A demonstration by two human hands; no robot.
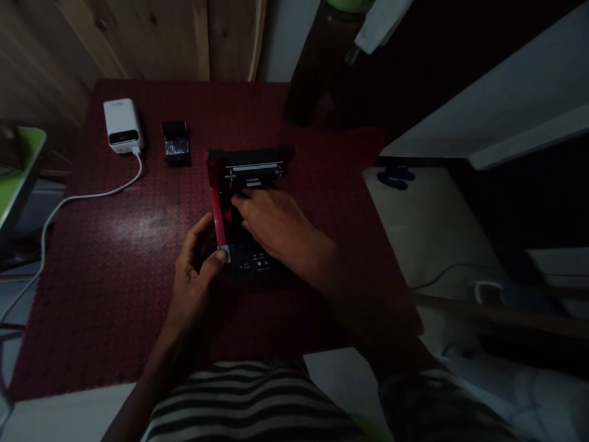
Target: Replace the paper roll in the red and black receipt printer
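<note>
Left hand (197,270) grips the opened machine (242,255); right hand (273,218) reaches inside it, grip unclear.

Exposure: dim overall. A soft patch of glare sits on the left side of the tabletop (124,294); I cannot tell exactly where the light comes from. The white power bank (120,120) is among the brighter surfaces. The back of my right hand (271,218) catches faint light, while my right forearm (354,307) sinks into shadow. Inside the red-and-black device (237,239), dark parts merge and detail is lost; its panel lettering (260,264) is too small for me to read. Upper right: nearly black. Distortion: wide-angle, with the bottle (317,67) leaning outward at the top edge. Lower-right corner: soft, murky.
</note>
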